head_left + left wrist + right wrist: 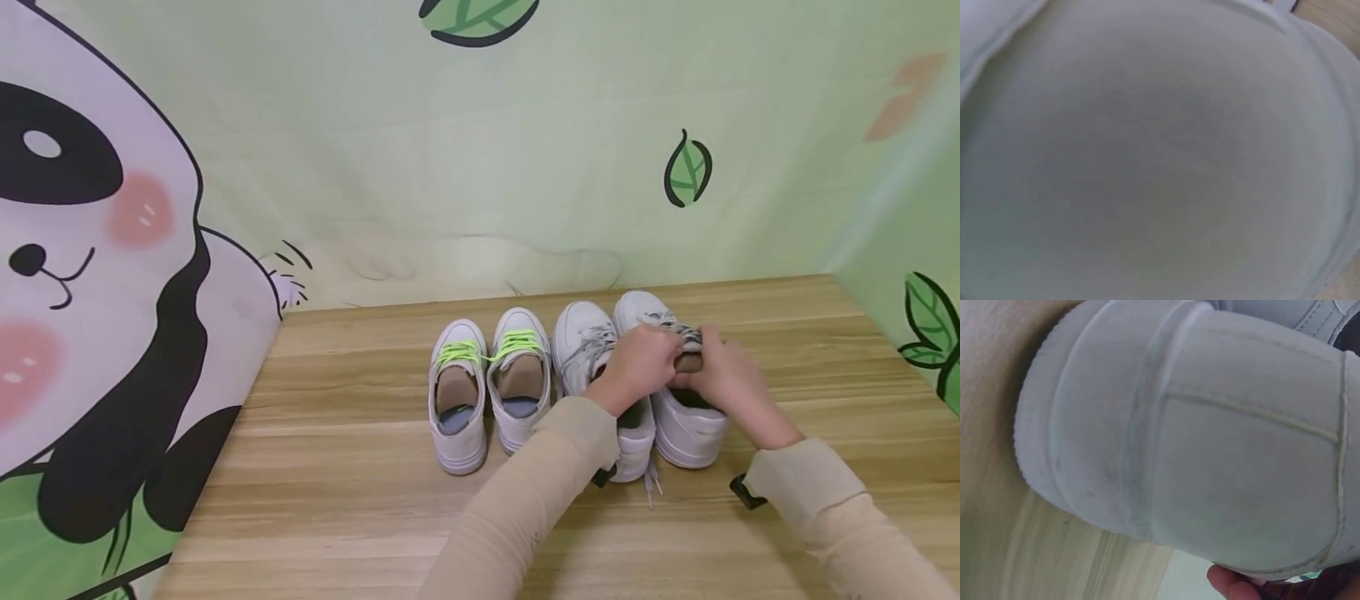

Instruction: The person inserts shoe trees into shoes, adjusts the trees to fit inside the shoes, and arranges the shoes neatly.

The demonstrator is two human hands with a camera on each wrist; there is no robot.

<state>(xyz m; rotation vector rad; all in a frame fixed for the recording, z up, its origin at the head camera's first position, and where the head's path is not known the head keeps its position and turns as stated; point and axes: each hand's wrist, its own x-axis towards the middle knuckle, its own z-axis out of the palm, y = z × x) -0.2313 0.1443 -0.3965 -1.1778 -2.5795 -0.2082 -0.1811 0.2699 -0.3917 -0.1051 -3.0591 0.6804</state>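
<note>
In the head view, both hands meet at the opening of the rightmost white sneaker [688, 435], which has grey laces. My left hand [639, 362] reaches across its neighbour, with curled fingers gripping the left side of the tongue and laces [688, 336]. From the other side my right hand [731, 377] grips the tongue, its thumb near the brown lining. The other grey-laced sneaker [581, 329] lies partly hidden under my left wrist. A blurred white shoe surface [1166, 150] fills the left wrist view. The right wrist view shows a sneaker heel [1241, 469] with fingertips [1232, 584] below it.
Left of the grey-laced pair, a white sneaker [459, 446] and its mate [519, 429] have neon-green laces. All the shoes stand side by side on a wood-grain surface [330, 467], toes toward a green printed backdrop [420, 167]. A loose lace end [652, 483] trails on the wood.
</note>
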